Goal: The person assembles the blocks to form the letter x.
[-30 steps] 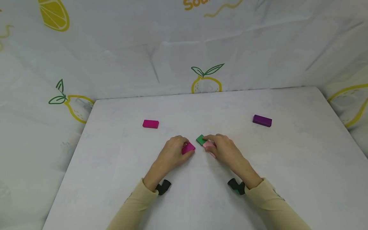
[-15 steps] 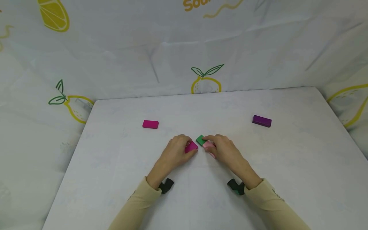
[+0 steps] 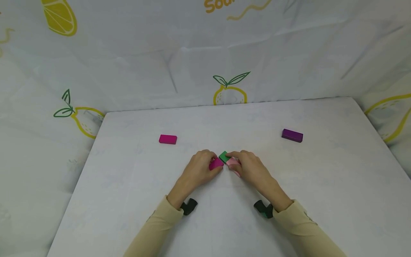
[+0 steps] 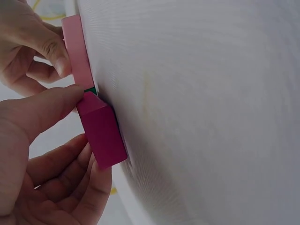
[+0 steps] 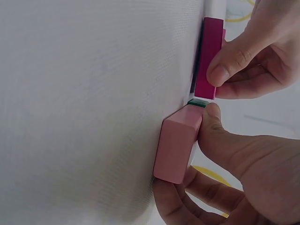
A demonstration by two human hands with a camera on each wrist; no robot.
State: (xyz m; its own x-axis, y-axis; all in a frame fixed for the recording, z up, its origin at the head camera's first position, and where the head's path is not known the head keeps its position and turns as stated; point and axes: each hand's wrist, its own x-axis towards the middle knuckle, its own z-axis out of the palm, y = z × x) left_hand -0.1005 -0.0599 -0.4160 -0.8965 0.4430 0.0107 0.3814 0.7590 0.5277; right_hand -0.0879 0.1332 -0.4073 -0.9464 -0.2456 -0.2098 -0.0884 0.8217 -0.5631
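Note:
Near the middle of the table, my left hand (image 3: 199,168) pinches a magenta block (image 3: 216,164) between thumb and fingers. My right hand (image 3: 253,169) grips a light pink block (image 3: 233,161), its index finger reaching over a green block (image 3: 223,156) at the pink one's far end. In the head view the magenta block's inner end comes right up to the green block's side. The left wrist view shows the magenta block (image 4: 104,133) low over the white surface, with a sliver of green between it and the pink block (image 4: 78,51). Most of the green block (image 5: 198,102) is hidden in the right wrist view.
A second magenta block (image 3: 168,139) lies at the back left of the white table (image 3: 128,200), and a purple block (image 3: 292,135) at the back right. Behind the table hangs a white cloth (image 3: 144,60) printed with lemons. Black wrist devices show below both wrists.
My left hand has moved right and slightly away from me with the magenta block, closing the gap to the green block. The right hand and its blocks have stayed in place.

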